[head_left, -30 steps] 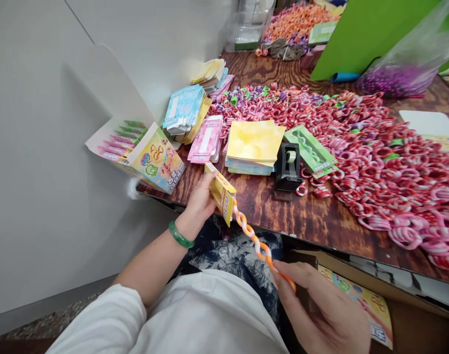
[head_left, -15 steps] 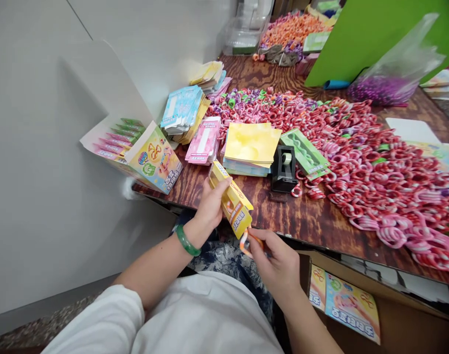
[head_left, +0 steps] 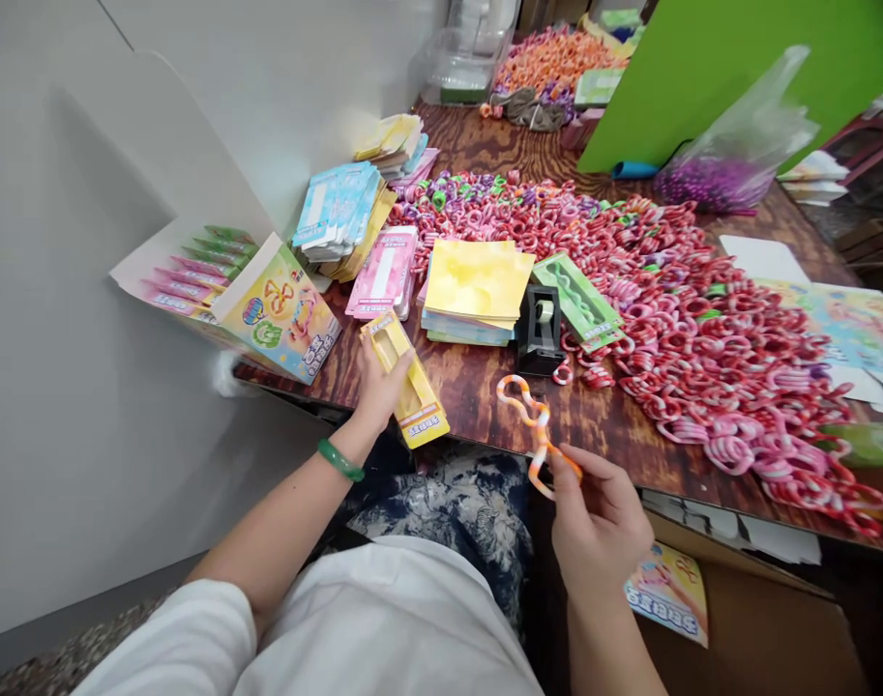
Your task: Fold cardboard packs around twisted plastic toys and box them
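Observation:
My left hand (head_left: 380, 385) is closed around a yellow windowed cardboard box (head_left: 421, 411), held at the table's front edge. Between the thumb and fingers of my right hand (head_left: 597, 512) is an orange-and-white twisty tangle toy (head_left: 540, 430), its curved links stretching up and left over the table edge. Box and toy are apart. Just beyond them lie a stack of yellow cards (head_left: 477, 280), a black tape dispenser (head_left: 541, 333) and a green windowed box with a green toy (head_left: 578, 300).
A big pile of red, pink and white tangle toys (head_left: 673, 319) spreads across the table. At left stands an open display box (head_left: 285, 314) with several packs inside. Pink cards (head_left: 384, 271) and blue cards (head_left: 336, 208) are stacked behind. Below the table's right side is a cardboard carton (head_left: 767, 619).
The tangle toy has come out of the yellow box's lower end and moved right with my right hand. My left hand has shifted left with the box, turning its window upward.

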`<state>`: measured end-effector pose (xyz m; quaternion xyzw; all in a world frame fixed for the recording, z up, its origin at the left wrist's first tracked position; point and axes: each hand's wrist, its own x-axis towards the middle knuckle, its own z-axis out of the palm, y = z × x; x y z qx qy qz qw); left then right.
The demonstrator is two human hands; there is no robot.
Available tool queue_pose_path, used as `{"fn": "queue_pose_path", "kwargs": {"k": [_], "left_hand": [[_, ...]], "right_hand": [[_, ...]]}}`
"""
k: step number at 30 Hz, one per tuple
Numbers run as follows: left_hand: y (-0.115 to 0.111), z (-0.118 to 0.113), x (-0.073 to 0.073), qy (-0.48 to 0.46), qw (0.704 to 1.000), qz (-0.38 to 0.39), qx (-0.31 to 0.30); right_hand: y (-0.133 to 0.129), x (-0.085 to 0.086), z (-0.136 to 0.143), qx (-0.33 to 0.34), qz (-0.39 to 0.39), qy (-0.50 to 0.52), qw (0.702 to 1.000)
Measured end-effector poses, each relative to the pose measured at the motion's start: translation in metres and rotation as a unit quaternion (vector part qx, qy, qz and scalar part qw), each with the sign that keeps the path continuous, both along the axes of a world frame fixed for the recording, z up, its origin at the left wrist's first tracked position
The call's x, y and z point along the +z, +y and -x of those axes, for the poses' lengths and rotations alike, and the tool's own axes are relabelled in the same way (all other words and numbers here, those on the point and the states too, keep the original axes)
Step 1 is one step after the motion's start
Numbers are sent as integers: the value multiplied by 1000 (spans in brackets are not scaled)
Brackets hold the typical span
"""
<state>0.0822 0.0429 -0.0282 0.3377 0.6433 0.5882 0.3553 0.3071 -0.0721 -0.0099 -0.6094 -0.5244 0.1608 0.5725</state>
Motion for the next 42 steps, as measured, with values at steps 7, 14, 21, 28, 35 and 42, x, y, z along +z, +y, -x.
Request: {"fn": "queue_pose_path", "kwargs": {"k": [7,14,21,28,35,42], "left_hand": [[-45,-41,44,-11,962,-15,-274],[-48,-43,45,-37,937,1,-348],[-36,-19,54,-181,918,66,-346],[-21,-14,51,-499,833,160,-178],[-12,-33,54,-497,859,96,-75],[-18,-49,42,-469,869,71,-142]], "right_hand": [[14,-3,22,96,-151,-269,946],[22,5,27,91,14,59,994],[47,10,1,181,208,368,888],[52,-10,-13,179,211,453,848],[28,-29,8,194,287,440,829],[41,-16,5,267,208,173,925]]}}
